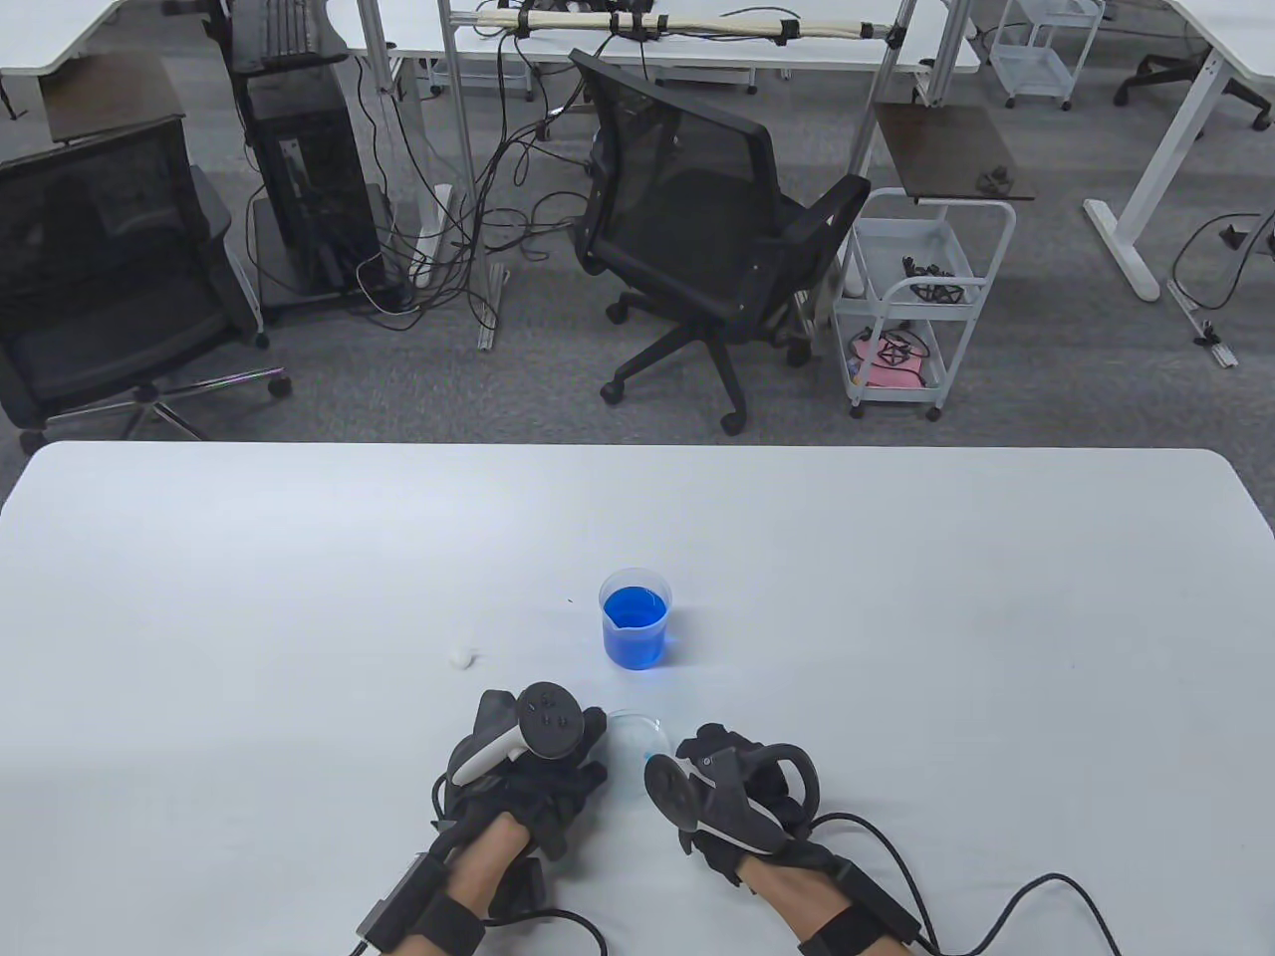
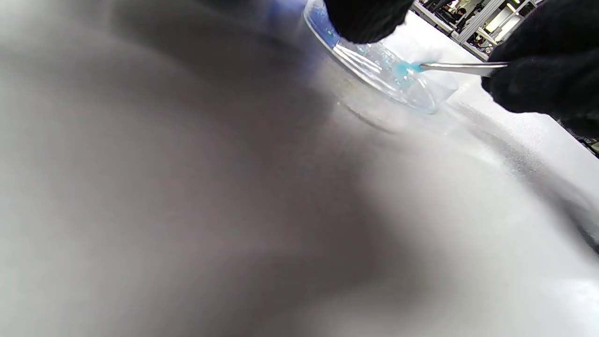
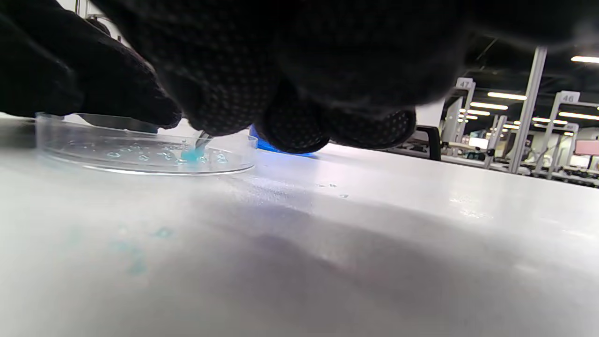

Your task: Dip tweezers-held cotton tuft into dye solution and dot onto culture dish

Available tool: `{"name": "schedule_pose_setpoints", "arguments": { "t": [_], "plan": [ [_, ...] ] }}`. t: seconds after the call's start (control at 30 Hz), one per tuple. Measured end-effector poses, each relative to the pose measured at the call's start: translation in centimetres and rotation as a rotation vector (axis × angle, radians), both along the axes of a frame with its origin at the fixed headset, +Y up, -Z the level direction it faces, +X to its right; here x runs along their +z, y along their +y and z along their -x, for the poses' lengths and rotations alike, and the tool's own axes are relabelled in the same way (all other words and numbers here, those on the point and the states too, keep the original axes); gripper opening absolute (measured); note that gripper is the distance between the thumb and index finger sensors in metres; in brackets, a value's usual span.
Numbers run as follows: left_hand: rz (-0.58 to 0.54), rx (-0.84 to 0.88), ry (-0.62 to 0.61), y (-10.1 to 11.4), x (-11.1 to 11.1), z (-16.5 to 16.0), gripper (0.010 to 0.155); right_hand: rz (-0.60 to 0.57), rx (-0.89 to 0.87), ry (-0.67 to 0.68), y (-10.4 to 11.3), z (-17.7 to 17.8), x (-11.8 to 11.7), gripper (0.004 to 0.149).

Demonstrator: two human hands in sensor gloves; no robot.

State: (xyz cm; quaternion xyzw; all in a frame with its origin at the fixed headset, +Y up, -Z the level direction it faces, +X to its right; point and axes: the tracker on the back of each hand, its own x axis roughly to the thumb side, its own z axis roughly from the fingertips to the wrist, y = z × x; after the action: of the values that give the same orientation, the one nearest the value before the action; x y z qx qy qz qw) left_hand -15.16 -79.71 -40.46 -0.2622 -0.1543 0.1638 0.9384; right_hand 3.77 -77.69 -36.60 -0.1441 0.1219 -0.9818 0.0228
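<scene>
A: Nearest the table camera, what are the two hands doing?

B: The right hand (image 1: 732, 797) pinches the tweezers (image 2: 461, 68), whose tip carries a blue-stained cotton tuft (image 3: 191, 154) down on the floor of the culture dish (image 1: 637, 739). The left hand (image 1: 528, 767) has its fingers (image 2: 365, 18) on the dish's rim; I cannot tell how firmly they grip.

A: Where does the dish sit?

B: Flat on the white table (image 1: 896, 597), between the two hands, with small blue droplets scattered inside it.

A: And the dye?

B: A clear beaker (image 1: 636, 617) of blue liquid stands upright just beyond the dish. A loose white cotton ball (image 1: 460, 656) lies to the beaker's left, apart from everything
</scene>
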Motion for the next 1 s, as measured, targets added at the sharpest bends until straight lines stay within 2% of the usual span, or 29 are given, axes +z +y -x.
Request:
{"name": "schedule_pose_setpoints", "arguments": {
  "t": [0.13,0.33,0.4,0.73,0.87,1.0],
  "plan": [
    [0.000,0.000,0.000,0.0,0.0,0.0,0.065,-0.013,-0.022,-0.003,0.6,-0.3,0.1,0.042],
    [0.001,0.002,0.001,0.0,0.0,0.0,0.065,-0.067,-0.109,-0.002,3.0,-1.0,1.2,0.042],
    [0.002,0.003,0.001,0.0,0.0,0.0,0.065,-0.073,-0.115,0.002,3.2,-1.0,1.5,0.042],
    [0.003,0.003,0.002,0.0,0.0,0.1,0.065,0.015,-0.001,0.038,0.1,0.6,1.2,0.042],
    [0.003,0.003,0.002,0.0,0.0,0.1,0.065,0.003,-0.020,0.037,0.7,0.4,1.2,0.042],
    [0.003,0.003,0.002,0.0,0.0,0.1,0.065,-0.045,-0.086,0.029,2.5,-0.2,1.6,0.042]
  ]
}}
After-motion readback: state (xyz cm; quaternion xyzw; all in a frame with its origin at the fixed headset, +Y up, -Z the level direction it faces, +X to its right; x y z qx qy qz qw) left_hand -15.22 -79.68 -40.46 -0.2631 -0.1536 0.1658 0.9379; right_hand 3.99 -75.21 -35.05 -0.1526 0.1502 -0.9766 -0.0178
